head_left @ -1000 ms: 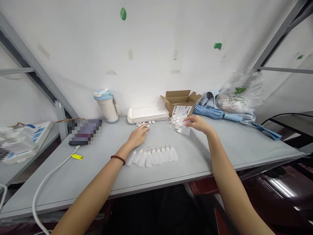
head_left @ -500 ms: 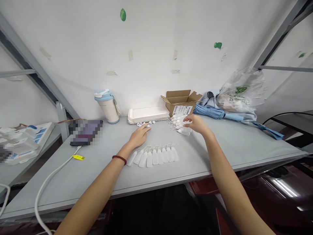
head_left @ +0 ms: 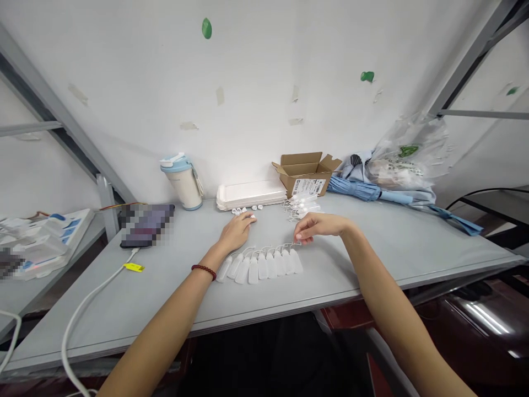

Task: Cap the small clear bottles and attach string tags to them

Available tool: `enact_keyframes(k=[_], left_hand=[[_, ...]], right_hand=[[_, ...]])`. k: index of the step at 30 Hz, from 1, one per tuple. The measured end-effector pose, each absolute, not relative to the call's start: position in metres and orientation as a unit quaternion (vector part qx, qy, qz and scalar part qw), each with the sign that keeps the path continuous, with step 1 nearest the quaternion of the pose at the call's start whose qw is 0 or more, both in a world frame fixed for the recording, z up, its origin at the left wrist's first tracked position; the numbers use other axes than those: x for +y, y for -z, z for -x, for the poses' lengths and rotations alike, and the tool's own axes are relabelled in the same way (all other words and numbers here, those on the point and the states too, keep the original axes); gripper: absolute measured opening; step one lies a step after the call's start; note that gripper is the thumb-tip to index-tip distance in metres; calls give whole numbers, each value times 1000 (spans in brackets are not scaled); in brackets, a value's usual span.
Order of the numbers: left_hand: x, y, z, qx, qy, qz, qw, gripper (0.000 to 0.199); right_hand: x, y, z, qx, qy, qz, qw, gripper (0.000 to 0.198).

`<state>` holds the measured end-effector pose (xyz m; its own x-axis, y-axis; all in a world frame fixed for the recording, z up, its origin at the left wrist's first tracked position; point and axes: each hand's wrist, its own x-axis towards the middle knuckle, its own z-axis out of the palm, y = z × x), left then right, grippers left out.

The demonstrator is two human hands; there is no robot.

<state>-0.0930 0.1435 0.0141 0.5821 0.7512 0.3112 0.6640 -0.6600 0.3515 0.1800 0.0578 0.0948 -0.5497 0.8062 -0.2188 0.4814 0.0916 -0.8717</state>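
Small flat translucent plastic bottles (head_left: pixel 261 266), each with a thin white loop at its neck, lie side by side in a row near the front. My left hand (head_left: pixel 236 231) rests palm down beyond the row's left part, fingers stretched out beside small white caps (head_left: pixel 254 207). Fingers bent together, my right hand (head_left: pixel 318 227) hovers at the row's right end, by the last bottle's loop. Whatever its fingertips hold, if anything, is hidden. Behind it lies a pile of similar bottles (head_left: pixel 303 204), partly covered by the hand.
An open cardboard box (head_left: pixel 303 171) stands at the back beside a stack of white trays (head_left: pixel 254 193). A tumbler (head_left: pixel 184 184) and a cabled phone (head_left: pixel 149 225) are to the left. A folded blue umbrella (head_left: pixel 359 188) and a plastic bag (head_left: pixel 407 160) lie at the right.
My right hand has come away from the bottle pile, moving toward me and left to the row's right end. My left hand has barely moved.
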Motion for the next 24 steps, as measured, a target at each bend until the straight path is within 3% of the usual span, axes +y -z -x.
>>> enact_keyframes(k=[12,24], left_hand=[[137,-20,92,406,-219,-881,104,34],[132,-22,93,412,-222,-876,112,30]], right_hand=[[55,-91,-161,-702,-595,391,13,29],[56,-90,-159,-682,-599,419,-27,35]])
